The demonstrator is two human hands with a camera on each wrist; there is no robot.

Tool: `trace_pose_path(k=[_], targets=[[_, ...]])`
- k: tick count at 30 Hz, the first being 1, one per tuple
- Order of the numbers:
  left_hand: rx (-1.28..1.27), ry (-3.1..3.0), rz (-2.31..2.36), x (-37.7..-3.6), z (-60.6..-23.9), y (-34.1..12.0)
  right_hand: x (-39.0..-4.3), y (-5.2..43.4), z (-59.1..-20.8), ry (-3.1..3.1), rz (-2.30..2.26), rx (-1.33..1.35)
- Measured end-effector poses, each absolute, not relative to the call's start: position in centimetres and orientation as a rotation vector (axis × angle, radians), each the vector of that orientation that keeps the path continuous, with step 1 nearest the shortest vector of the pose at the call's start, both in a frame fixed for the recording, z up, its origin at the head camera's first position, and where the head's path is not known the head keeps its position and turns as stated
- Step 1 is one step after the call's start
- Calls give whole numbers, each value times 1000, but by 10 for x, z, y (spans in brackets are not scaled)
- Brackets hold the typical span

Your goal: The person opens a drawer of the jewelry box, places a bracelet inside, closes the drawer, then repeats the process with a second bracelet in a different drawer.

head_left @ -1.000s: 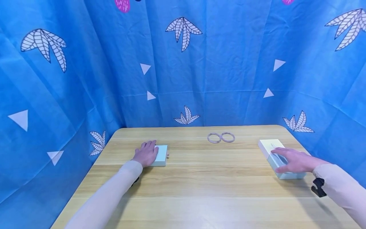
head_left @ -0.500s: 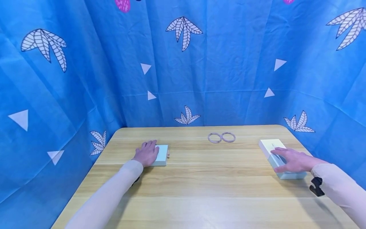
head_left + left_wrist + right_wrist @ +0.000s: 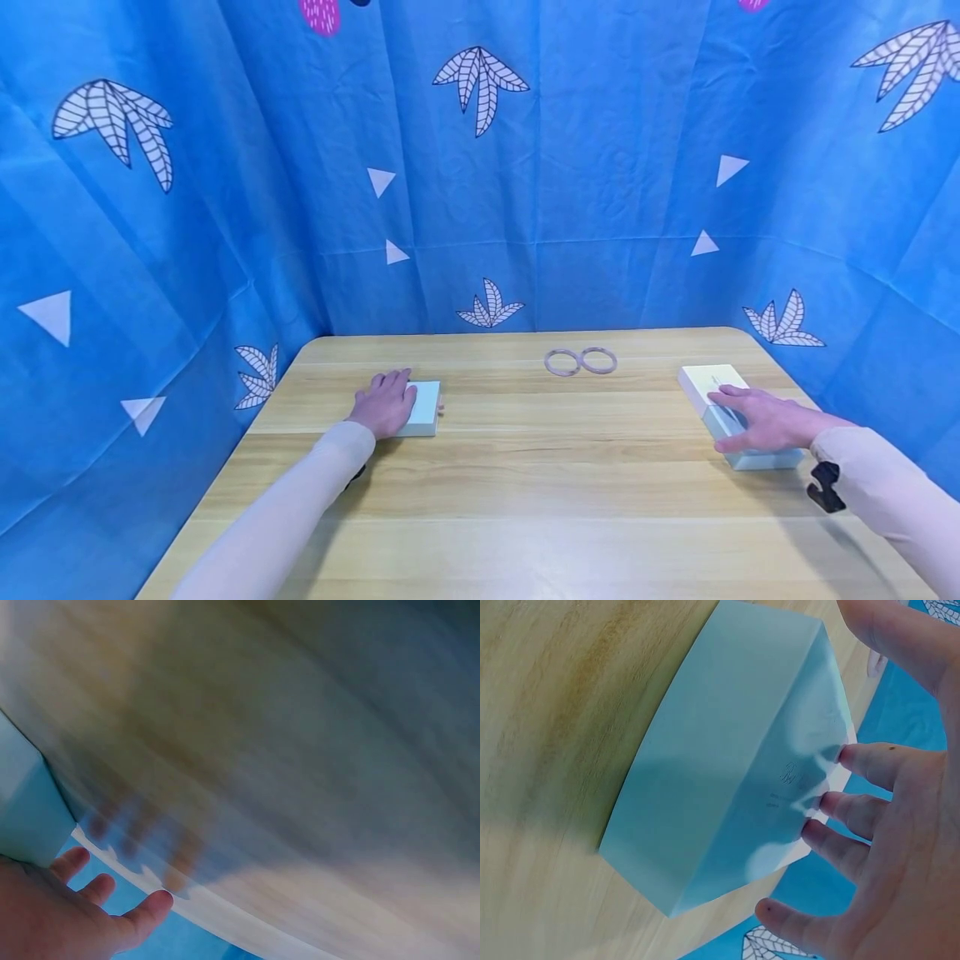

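Observation:
On the left side of the table lies a small light blue box [image 3: 424, 407], with my left hand [image 3: 381, 404] resting over its left part. The fingers of that hand are extended, and the left wrist view shows them beside the box's side [image 3: 30, 799]. Two small pinkish bits [image 3: 441, 409] stick out at the box's right edge. Toward the right edge of the table my right hand [image 3: 772, 419] is spread over a longer box [image 3: 765, 460], cream at its far end and light blue nearer me. Its fingertips are right at the top of this box [image 3: 705, 742] in the right wrist view.
Two joined pale purple rings [image 3: 581, 361] lie at the back of the wooden table [image 3: 555, 483]. A blue curtain [image 3: 600, 167] with leaf and triangle prints hangs behind and along both sides. A black strap [image 3: 827, 487] sits under the right sleeve.
My right hand has shifted slightly left over the longer box, its thumb a little farther out. The left hand, both boxes and the rings stay where they were.

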State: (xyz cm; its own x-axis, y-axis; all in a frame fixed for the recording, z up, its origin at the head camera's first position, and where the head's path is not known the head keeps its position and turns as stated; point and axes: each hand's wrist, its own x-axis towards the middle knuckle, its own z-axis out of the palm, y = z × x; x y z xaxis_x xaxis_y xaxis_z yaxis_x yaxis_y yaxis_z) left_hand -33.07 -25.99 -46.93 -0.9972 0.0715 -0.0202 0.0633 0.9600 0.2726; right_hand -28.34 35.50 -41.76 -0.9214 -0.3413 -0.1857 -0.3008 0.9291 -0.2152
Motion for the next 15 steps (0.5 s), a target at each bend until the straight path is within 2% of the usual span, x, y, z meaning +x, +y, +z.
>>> trace_pose_path(k=[15], targets=[[105,3087,428,-331,-469,-259,-282,357,-419,2853,-279,-478]])
